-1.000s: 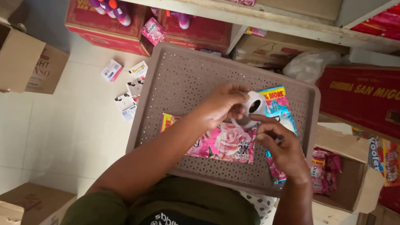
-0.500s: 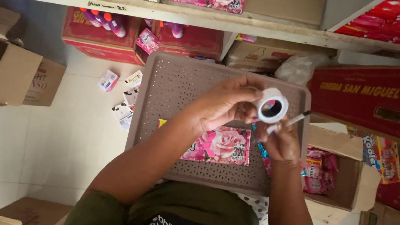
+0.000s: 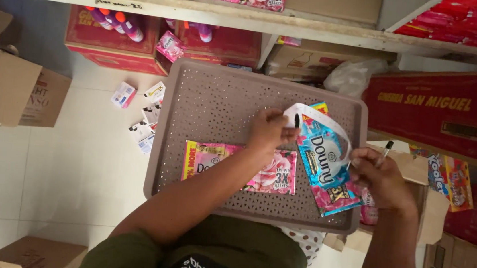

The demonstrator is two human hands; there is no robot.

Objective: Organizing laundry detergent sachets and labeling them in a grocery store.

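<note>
The head view looked down on a storeroom floor. At the far left of the frame an open cardboard box stood on the pale tiles, and just right of it a few small sachets lay scattered beside a taupe perforated tray, which filled the middle of the picture on the person's lap.

On the tray's lower middle lay a pink sachet strip, flat, partly under the left forearm. The left hand was closed in a pinch around the tape roll, fingers curled tight, at the centre of the frame. Half a second before, that roll had been held higher, face-on to the camera, with both hands close together; by this moment it had come down toward the tray and a long white strip of tape had been drawn out of it, arching to the right. The hands had moved apart to make that length.

Under the arch lay a blue and pink sachet, tilted, reaching to the tray's right rim. The right hand, right of centre, was partly closed: its fingertips pinched the free end of the tape while a black pen was tucked in the same grip. The change suggested the tape had been unrolled across the blue sachet but was not yet pressed down. Farthest right stood red cartons.
</note>
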